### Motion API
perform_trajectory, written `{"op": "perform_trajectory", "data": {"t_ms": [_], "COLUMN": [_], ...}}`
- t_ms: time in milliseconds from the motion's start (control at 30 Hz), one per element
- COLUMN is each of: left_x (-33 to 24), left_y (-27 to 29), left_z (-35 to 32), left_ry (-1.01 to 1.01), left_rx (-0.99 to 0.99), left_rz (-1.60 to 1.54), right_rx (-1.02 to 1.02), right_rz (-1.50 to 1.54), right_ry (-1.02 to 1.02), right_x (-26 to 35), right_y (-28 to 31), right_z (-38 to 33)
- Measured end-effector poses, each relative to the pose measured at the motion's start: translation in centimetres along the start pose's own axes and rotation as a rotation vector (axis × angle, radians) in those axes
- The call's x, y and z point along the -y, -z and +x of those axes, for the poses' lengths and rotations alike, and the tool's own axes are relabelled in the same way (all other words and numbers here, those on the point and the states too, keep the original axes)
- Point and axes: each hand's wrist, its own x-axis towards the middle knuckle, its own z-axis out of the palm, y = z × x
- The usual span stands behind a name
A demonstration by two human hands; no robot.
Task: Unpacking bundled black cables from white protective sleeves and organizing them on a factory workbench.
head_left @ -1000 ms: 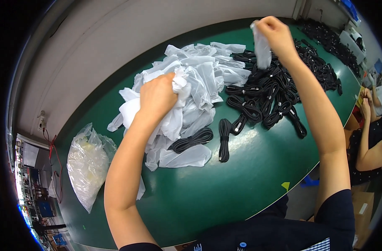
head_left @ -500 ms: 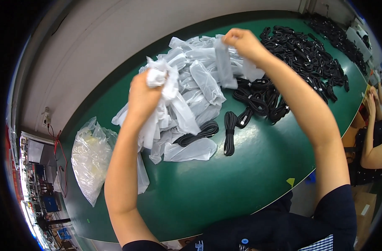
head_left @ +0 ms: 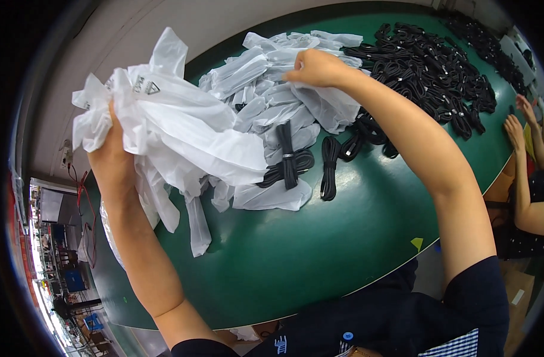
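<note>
My left hand [head_left: 112, 157] is raised at the left, closed round a big bunch of crumpled white plastic bags [head_left: 185, 122] that hangs down over the table. Over the pile of white plastic bags [head_left: 242, 74], my right hand [head_left: 321, 68] pinches the top of one white plastic bag [head_left: 334, 108]. A black bundled cable [head_left: 288, 157] stands out below that hand, crossing a coiled black cable [head_left: 272, 176] which lies on the bags. Just to the right, another bundled black cable [head_left: 330, 169] rests on the green table [head_left: 272, 262].
A large heap of black coiled cables [head_left: 427, 77] covers the far right of the table. A clear plastic bag [head_left: 110, 235] sits at the left, mostly behind my left arm. Another person's hands [head_left: 515, 132] are at the right edge, beside a cardboard box [head_left: 518, 300].
My left hand has moved left and nearer with its bunch of bags. My right hand has shifted left, a different-looking bag in its grip. A bundled cable now shows across the coiled one.
</note>
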Motion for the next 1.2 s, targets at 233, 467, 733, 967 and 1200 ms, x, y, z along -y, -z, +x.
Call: {"op": "perform_trajectory", "data": {"t_ms": [233,467,733,967,1200], "left_x": [1.4,0.9,6.0,7.8,8.0], "left_y": [0.9,-6.1,-16.0,-16.7,-16.3], "left_z": [-2.1,-1.4,-3.5,-3.3,-2.9], "left_ry": [0.123,-0.339,-0.633,-0.682,-0.752], "left_rx": [0.033,0.3,0.582,0.612,0.68], "left_rz": [0.194,0.633,0.956,0.926,0.894], "right_rx": [0.003,-0.538,-0.255,0.123,-0.103], "right_rz": [0.164,0.413,0.063,-0.099,0.136], "right_ry": [-0.027,-0.279,0.204,-0.095,0.089], "right_x": [-1.8,-0.3,-6.9,-6.1,-6.6], "right_y": [4.3,15.8,7.5,0.8,4.4], "right_z": [-2.4,-7.0,-1.7,-0.4,-1.2]}}
